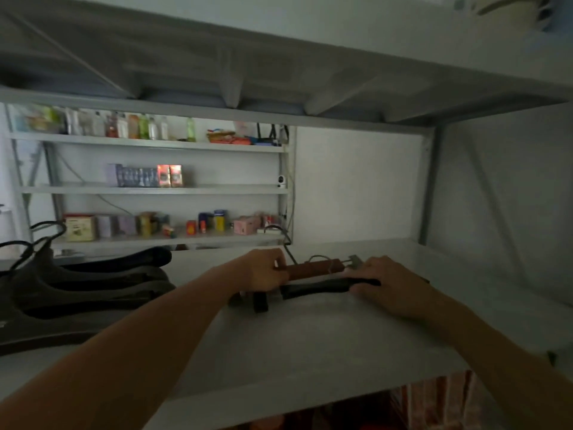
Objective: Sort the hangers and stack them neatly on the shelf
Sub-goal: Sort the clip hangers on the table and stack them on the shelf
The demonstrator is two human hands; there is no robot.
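Rightward of the hanger pile [77, 290], your left hand [263, 271] grips the wooden hanger [313, 270], your right hand [393, 283] the black hanger [319, 288].

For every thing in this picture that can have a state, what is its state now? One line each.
wooden clip hanger: level on the shelf, left end gripped by the left hand
black hanger: just in front of it, right end held by the right hand
stack of dark hangers: piled at the shelf's left, hooks pointing away from the person, untouched
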